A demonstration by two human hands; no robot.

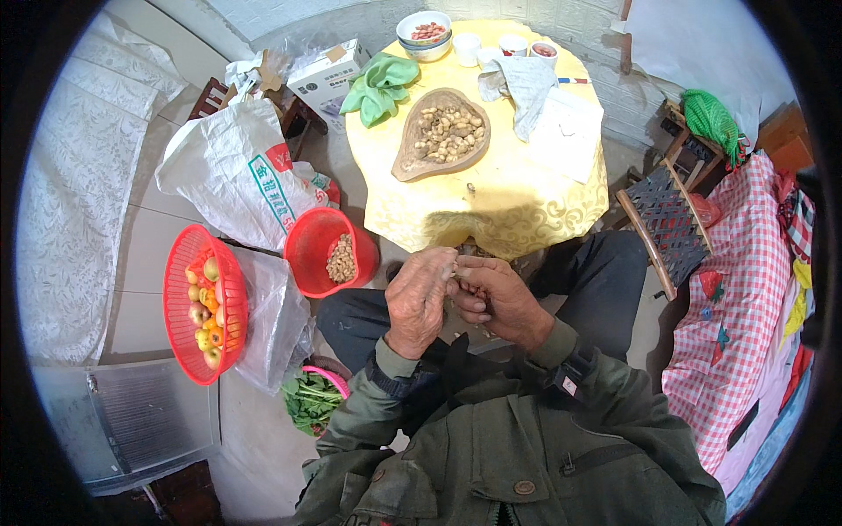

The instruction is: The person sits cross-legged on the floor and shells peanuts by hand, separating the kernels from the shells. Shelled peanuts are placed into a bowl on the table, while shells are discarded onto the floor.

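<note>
My left hand (416, 299) and my right hand (510, 302) meet over my lap, just in front of the round table. Their fingertips pinch a small pale peanut (454, 269), mostly hidden by the fingers. The right hand's other fingers curl inward; whether they hold more I cannot tell. Beyond the hands, a leaf-shaped wooden tray (411, 164) holds many unshelled peanuts (450, 131). To the left on the floor, a red plastic bucket (306, 246) has more peanuts (342, 260) inside.
A yellow tablecloth (421, 204) covers the table, bearing stacked bowls (424, 49), white cups (467, 49), a green cloth (380, 85) and a grey cloth (526, 85). Left are a red fruit basket (172, 296) and a white woven sack (223, 158). A woven-seat stool (668, 223) stands right.
</note>
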